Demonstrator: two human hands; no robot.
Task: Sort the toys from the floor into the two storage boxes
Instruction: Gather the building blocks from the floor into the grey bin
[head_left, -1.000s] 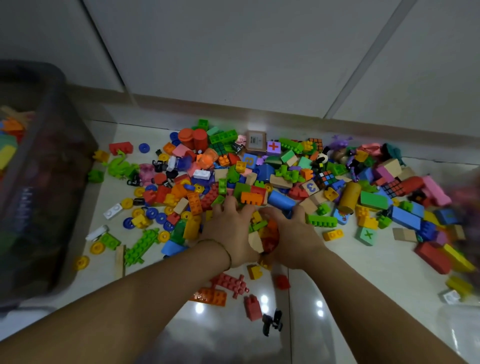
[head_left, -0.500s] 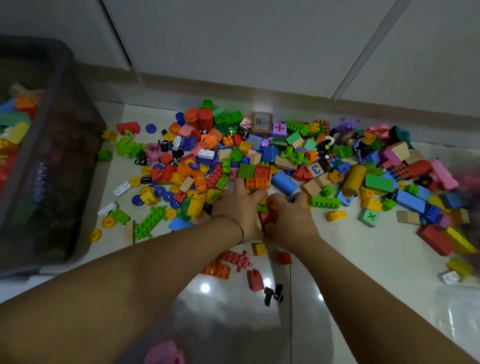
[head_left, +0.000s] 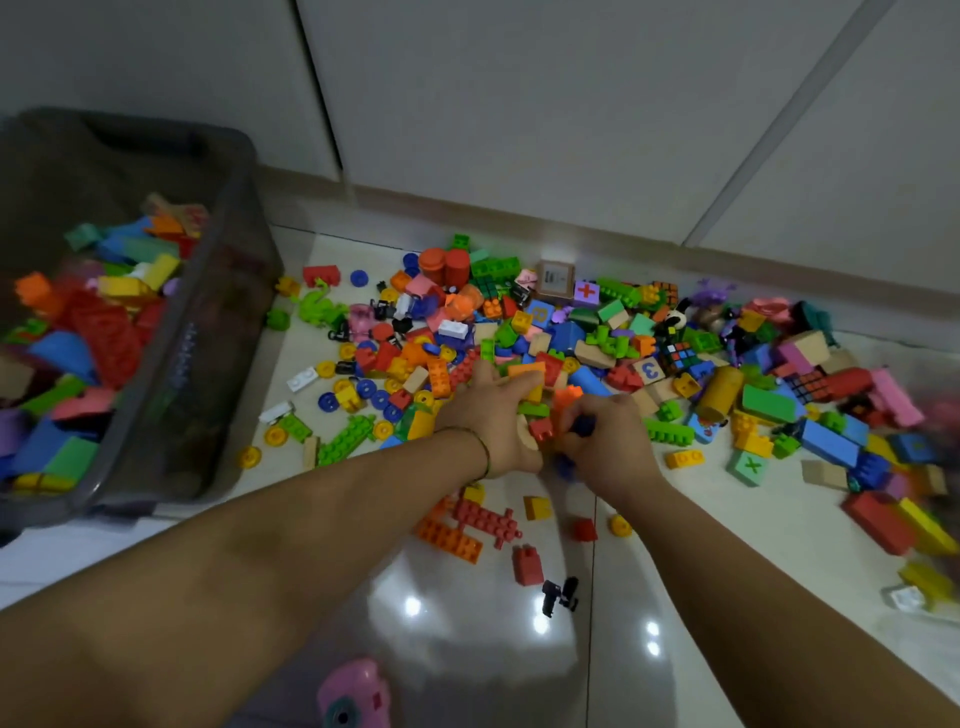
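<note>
We've got both hands at the near edge of the pile (head_left: 597, 358) on the floor (head_left: 467, 649): left hand (head_left: 493, 421) spread flat over it, right hand (head_left: 610, 441) curled round a few bricks (head_left: 566, 397) pressed between the two. The box (head_left: 171, 374) stands at the floor's left edge, part full.

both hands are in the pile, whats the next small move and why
Probably lift the handful of blocks and swing it left to the grey storage box. The left hand and right hand press together around orange, red and blue pieces at the toy pile's near edge, and that open box holds similar blocks.
</note>
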